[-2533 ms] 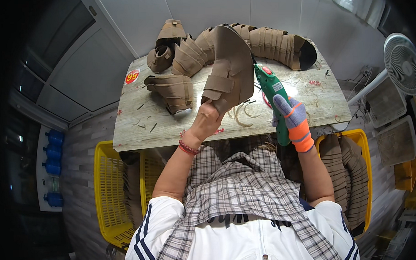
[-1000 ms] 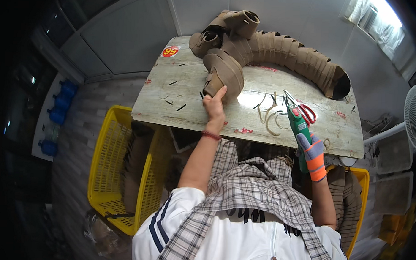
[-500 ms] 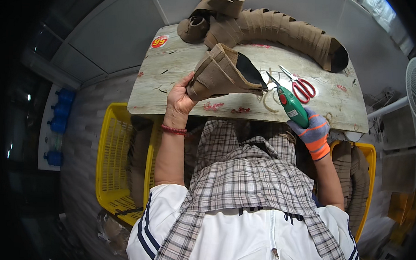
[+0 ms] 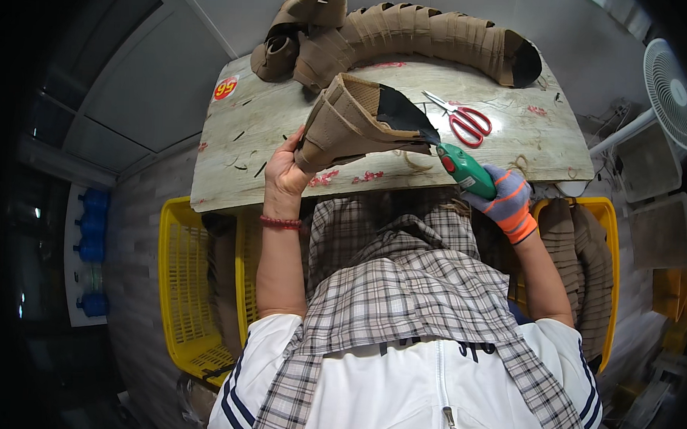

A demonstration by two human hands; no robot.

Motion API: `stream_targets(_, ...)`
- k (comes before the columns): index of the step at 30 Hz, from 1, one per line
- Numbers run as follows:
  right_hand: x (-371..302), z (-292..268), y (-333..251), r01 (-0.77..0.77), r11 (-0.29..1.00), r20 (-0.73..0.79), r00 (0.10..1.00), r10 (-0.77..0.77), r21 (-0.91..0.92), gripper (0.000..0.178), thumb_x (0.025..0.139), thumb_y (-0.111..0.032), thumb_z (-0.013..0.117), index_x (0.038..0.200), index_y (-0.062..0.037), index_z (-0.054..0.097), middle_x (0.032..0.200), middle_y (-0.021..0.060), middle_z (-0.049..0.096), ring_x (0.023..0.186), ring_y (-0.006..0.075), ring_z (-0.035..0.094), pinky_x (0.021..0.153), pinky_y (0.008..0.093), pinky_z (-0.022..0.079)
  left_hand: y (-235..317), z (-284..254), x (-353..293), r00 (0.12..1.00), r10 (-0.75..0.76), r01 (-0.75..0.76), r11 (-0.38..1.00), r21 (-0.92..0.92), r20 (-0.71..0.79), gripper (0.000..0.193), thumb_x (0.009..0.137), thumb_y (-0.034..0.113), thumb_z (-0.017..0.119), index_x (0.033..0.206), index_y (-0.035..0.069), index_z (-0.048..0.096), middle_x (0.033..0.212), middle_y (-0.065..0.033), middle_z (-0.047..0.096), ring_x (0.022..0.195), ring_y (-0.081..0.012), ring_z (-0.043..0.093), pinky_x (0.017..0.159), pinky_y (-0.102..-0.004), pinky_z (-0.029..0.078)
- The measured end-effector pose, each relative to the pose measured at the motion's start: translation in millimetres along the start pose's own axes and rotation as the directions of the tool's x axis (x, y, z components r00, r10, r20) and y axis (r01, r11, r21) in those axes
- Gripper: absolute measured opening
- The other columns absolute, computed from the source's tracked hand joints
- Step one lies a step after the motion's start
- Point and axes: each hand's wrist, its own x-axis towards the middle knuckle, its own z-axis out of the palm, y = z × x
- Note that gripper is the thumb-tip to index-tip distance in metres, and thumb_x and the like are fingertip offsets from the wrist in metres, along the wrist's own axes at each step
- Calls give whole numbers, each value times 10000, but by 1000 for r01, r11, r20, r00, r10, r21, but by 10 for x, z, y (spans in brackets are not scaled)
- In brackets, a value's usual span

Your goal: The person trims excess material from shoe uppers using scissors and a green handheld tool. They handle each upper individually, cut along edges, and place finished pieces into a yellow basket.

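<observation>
My bare left hand, a red bead bracelet at its wrist, grips a brown fabric shoe upper by its left end. The upper is held above the table, its opening and black lining facing up and right. In a grey and orange glove, my right hand is closed around a green hand-held power tool with a red button. The tool's front end is at the pointed right end of the upper; its thin tip is hidden there. Red-handled scissors lie open on the table just beyond the tool.
A long nested row of brown uppers lies along the far side of the pale wooden table, which holds dark scraps and threads. Yellow baskets with more uppers stand at both sides. A white fan is at the right.
The green tool has moved up to the pointed end of the upper, so its tip no longer shows. The head view has shifted, moving the table and scissors leftward in the picture.
</observation>
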Motion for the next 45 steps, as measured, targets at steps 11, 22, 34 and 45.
stream_targets(11, 58, -15, -67, 35, 999, -4, 999, -35, 31, 487, 564, -346, 868, 932, -98, 668, 777, 93, 658, 634, 293, 615, 574, 365, 501, -199, 62, 125, 995, -104, 104, 994, -39, -11, 330, 990, 125, 404, 1229, -88, 481, 1259, -277, 526, 1174, -385, 522, 1019, -550, 412)
stream_targets(22, 232, 26, -328, -97, 974, 21, 995, 95, 204, 488, 596, -344, 859, 944, -60, 669, 743, 127, 657, 632, 298, 632, 576, 357, 508, -494, 142, 160, 970, 243, -242, 943, 228, 24, 328, 958, 107, 501, 1248, -47, 498, 1280, -189, 548, 1197, -323, 520, 1025, -516, 420)
stream_targets(34, 377, 205, -441, -507, 700, 308, 862, 403, 503, 527, 711, -397, 817, 1012, -3, 639, 755, 76, 681, 657, 104, 627, 601, 259, 507, -730, 295, 1, 837, 379, -547, 606, 578, 394, 351, 923, 46, 548, 1272, 8, 526, 1279, -132, 568, 1192, -262, 532, 1027, -437, 422)
stream_targets(45, 589, 217, -464, -574, 595, 318, 814, 486, 562, 474, 749, -397, 789, 949, 6, 639, 653, 35, 623, 584, 75, 583, 536, 242, 472, -925, 107, 137, 723, 497, -585, 72, 808, 479, 309, 850, 19, 662, 1156, 20, 626, 1094, -48, 671, 984, -133, 629, 885, -285, 490)
